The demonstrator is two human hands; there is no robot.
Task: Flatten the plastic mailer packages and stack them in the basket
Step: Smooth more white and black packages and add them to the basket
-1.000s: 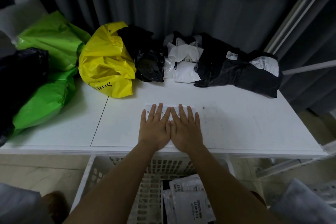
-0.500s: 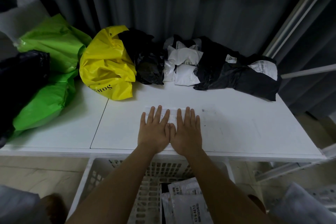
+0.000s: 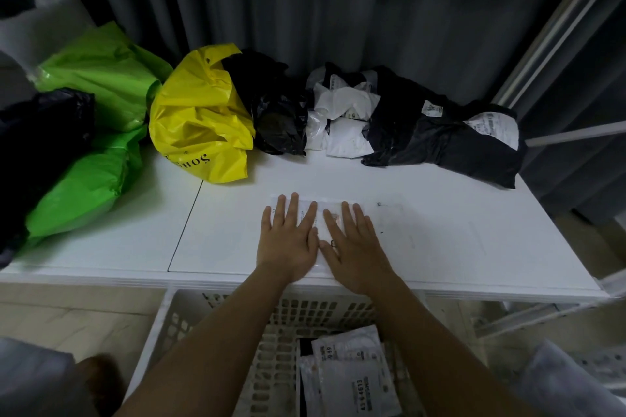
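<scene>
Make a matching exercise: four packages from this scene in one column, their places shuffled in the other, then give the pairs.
Things:
1. white mailer
2. yellow bag
3. labelled white mailers
4. green bags

Places:
A. in the basket below the table edge
B. at the table's far left
C. flat under both hands
D. at the back of the table, beside a black bag

Pairs: 1-C, 2-D, 3-A, 4-B
</scene>
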